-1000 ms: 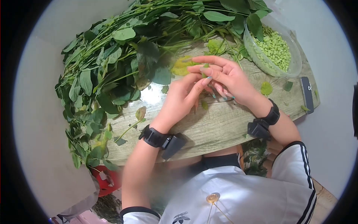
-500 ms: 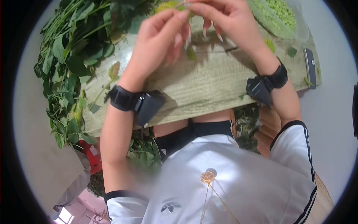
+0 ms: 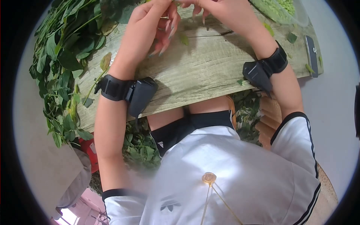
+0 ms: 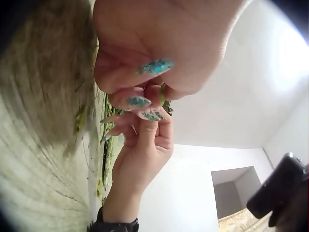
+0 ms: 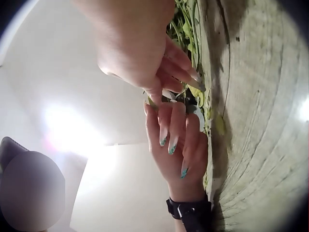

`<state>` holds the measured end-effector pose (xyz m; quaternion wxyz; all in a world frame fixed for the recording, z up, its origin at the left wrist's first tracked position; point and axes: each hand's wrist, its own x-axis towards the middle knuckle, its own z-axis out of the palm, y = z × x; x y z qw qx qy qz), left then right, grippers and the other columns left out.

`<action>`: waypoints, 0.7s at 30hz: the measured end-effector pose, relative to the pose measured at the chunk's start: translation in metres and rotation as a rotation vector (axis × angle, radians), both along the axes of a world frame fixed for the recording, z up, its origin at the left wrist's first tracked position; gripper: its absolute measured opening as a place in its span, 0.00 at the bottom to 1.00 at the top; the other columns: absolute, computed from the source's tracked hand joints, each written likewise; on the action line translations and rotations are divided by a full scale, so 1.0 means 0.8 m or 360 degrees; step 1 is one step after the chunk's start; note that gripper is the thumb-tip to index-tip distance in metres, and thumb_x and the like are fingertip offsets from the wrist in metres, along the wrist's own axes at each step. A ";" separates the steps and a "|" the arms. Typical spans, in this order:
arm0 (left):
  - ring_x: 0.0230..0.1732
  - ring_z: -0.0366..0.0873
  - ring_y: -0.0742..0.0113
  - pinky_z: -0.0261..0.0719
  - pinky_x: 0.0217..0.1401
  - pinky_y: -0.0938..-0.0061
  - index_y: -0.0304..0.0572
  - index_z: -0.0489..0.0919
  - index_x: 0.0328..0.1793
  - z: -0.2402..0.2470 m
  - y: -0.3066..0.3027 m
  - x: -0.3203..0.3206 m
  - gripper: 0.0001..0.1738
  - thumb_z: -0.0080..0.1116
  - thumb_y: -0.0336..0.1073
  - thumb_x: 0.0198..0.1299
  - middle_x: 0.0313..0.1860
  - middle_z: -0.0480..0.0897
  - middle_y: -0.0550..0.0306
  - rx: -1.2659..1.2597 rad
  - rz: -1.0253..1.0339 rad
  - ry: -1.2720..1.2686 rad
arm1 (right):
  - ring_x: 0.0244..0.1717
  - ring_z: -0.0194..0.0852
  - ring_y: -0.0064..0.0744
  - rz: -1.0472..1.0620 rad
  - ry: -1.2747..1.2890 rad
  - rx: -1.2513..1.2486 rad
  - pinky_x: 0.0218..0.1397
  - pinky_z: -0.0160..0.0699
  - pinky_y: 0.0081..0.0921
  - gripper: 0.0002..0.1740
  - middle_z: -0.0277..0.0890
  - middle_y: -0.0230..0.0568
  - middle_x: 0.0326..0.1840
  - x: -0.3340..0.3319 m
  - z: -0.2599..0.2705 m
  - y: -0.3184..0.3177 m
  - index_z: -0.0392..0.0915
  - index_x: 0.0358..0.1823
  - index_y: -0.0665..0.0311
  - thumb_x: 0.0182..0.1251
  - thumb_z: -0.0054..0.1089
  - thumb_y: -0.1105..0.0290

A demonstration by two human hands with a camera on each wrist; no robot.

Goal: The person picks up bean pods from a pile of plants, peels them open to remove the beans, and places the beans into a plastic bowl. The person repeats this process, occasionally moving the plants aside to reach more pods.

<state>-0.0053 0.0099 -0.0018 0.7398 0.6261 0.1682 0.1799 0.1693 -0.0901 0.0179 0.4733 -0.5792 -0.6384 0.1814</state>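
Observation:
Near the top edge of the head view, the left hand (image 3: 140,35) and right hand (image 3: 234,20) meet at their fingertips above the table. A small green pod (image 4: 163,92) shows between them in the left wrist view, where the left hand (image 4: 164,43) is large and the right hand (image 4: 140,164) lies below it. Thumb and fingers of both hands pinch the pod (image 5: 152,103), which is mostly covered. In the right wrist view, the left hand's other fingers (image 5: 177,125) hang loosely curled beside it.
Leafy stems (image 3: 62,56) pile along the table's left side. At the upper right stands a clear container (image 3: 275,15) of green beans. A phone (image 3: 311,56) lies at the right edge of the table (image 3: 198,71), with small leaves and pods scattered about.
The head view has tilted down, so hands, table and leaves sit higher in it. Both hands remain together at the fingertips, with the pod between them.

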 end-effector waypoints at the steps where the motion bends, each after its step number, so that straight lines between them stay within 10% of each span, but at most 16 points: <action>1: 0.13 0.66 0.78 0.56 0.10 0.84 0.43 0.71 0.33 -0.004 0.000 0.003 0.21 0.44 0.49 0.75 0.24 0.70 0.63 0.0049 0.0056 0.0039 | 0.27 0.79 0.18 0.0002 -0.0005 0.0007 0.30 0.77 0.18 0.07 0.83 0.39 0.30 -0.002 0.003 0.000 0.79 0.39 0.71 0.70 0.60 0.73; 21: 0.12 0.70 0.71 0.61 0.10 0.80 0.40 0.66 0.35 0.021 -0.007 -0.005 0.21 0.38 0.52 0.68 0.23 0.72 0.57 -0.0182 -0.0063 0.0017 | 0.34 0.81 0.46 0.0042 -0.0702 0.0447 0.35 0.77 0.36 0.11 0.82 0.44 0.33 0.009 -0.019 0.006 0.81 0.47 0.60 0.67 0.61 0.65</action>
